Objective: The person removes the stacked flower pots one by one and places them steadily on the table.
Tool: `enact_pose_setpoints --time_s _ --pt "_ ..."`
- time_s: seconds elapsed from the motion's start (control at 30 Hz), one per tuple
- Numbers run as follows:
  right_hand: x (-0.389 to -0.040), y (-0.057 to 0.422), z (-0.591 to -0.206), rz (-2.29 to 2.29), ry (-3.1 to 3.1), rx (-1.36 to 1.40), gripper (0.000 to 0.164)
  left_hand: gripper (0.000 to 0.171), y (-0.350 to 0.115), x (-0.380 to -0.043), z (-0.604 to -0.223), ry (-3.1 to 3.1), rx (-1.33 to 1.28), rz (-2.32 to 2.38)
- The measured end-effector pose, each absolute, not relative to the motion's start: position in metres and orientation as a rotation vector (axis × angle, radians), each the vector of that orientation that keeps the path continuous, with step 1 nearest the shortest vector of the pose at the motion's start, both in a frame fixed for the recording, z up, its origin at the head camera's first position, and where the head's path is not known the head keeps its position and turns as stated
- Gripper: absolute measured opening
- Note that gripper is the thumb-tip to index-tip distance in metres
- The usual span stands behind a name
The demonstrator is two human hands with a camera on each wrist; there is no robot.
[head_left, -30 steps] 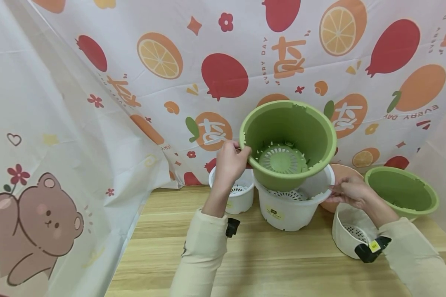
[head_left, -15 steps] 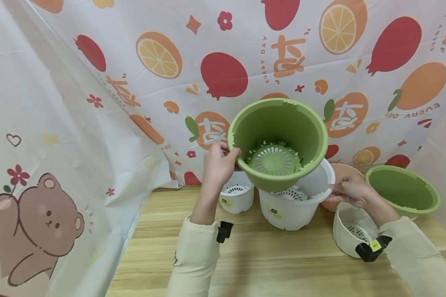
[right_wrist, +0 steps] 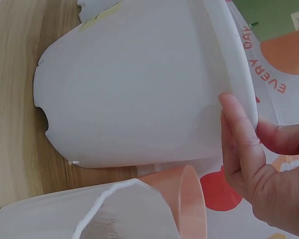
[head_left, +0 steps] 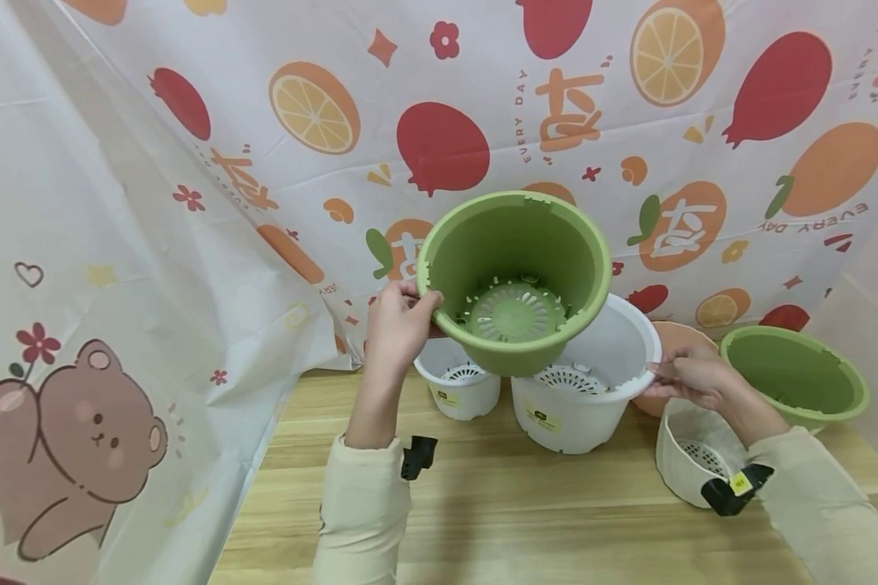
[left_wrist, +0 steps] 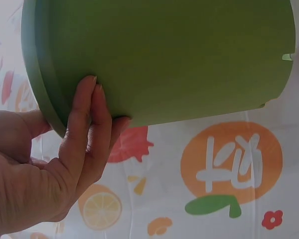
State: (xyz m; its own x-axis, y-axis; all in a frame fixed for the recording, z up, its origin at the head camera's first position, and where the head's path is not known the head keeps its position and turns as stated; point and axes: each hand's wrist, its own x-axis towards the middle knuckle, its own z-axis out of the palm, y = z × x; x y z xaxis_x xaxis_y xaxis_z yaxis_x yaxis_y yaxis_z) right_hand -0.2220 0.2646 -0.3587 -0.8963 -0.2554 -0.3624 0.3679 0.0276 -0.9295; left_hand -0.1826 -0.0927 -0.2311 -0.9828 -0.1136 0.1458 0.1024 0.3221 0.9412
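Note:
My left hand (head_left: 398, 329) pinches the left rim of a green plastic flowerpot (head_left: 514, 357), thumb on the inside and fingers against the outer wall. The pot hangs tilted toward me, its slotted bottom visible, above a large white flowerpot (head_left: 567, 426) and a small white flowerpot (head_left: 464, 400). In the left wrist view the fingertips lie flat on the green wall (left_wrist: 179, 64). My right hand (head_left: 691, 375) grips the right rim of the large white pot, which stands upright on the table. The right wrist view shows fingers under that rim (right_wrist: 239, 64).
Right of the large white pot stand an orange pot (head_left: 647, 404), a soft white container (head_left: 676, 463) with a perforated bottom, and a second green pot (head_left: 790, 374). All rest on the wooden table (head_left: 527, 520). A fruit-printed curtain (head_left: 439, 73) hangs close behind.
The left hand has carried the green pot leftward, uncovering more of the large white pot's inside. The right hand has stayed on the white rim.

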Motion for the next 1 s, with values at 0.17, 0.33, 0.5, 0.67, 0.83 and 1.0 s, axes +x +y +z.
enact_pose_setpoints --time_s 0.17,0.33,0.5,0.67,0.83,1.0 --pt "-0.223 0.266 -0.36 -1.924 1.878 0.102 0.003 0.022 -0.104 -0.182 -0.233 -2.367 0.034 -1.763" --pt "-0.223 0.267 -0.36 -1.932 1.877 0.094 0.009 0.02 -0.116 -0.179 -0.233 -2.368 0.076 -1.72" --pt "-0.224 0.267 -0.361 -1.942 1.866 0.102 0.011 0.021 -0.128 -0.175 -0.236 -2.367 0.151 -1.686" --pt "-0.224 0.268 -0.361 -1.936 1.867 0.111 0.008 0.023 -0.139 -0.17 -0.239 -2.373 0.193 -1.644" --pt "-0.225 0.268 -0.362 -1.938 1.867 0.112 0.01 0.026 -0.149 -0.167 -0.242 -2.375 0.233 -1.644" --pt "-0.225 0.267 -0.363 -1.934 1.871 0.115 0.01 0.027 -0.161 -0.164 -0.244 -2.375 0.249 -1.627"
